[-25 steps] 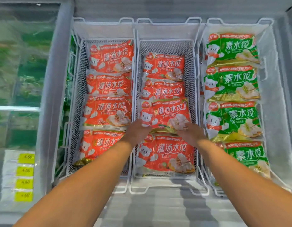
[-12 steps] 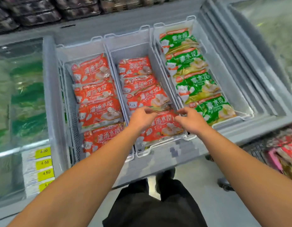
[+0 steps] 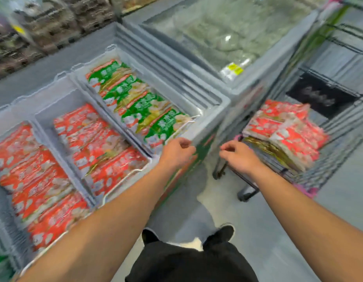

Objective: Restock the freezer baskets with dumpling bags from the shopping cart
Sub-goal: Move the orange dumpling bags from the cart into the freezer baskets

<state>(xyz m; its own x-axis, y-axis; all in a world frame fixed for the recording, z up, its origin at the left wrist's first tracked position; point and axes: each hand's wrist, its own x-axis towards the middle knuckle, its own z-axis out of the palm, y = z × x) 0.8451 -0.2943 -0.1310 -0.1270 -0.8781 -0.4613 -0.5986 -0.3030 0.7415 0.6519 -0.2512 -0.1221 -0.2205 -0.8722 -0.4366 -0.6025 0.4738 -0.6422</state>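
Three wire baskets sit in the open freezer [image 3: 215, 102]. The left basket [image 3: 1, 226] and the middle basket [image 3: 123, 180] hold rows of red dumpling bags [image 3: 103, 147]. The right basket [image 3: 182, 127] holds green dumpling bags [image 3: 144, 106]. To the right, the shopping cart [image 3: 339, 151] carries a pile of red dumpling bags [image 3: 288, 131]. My left hand [image 3: 176, 153] hovers over the freezer's front right corner, fingers loosely curled, holding nothing. My right hand [image 3: 237, 155] hangs empty between freezer and cart, close to the cart's near edge. The whole view is motion-blurred.
A second freezer with a closed glass lid [image 3: 227, 37] stands behind the cart. Shelves of dark packaged goods [image 3: 50, 27] run along the back. My black trousers and shoes [image 3: 223, 235] stand on the grey floor below.
Both hands have left the red bag in the middle basket and swung right, away from the freezer toward the cart. The view has turned right, bringing the cart in.
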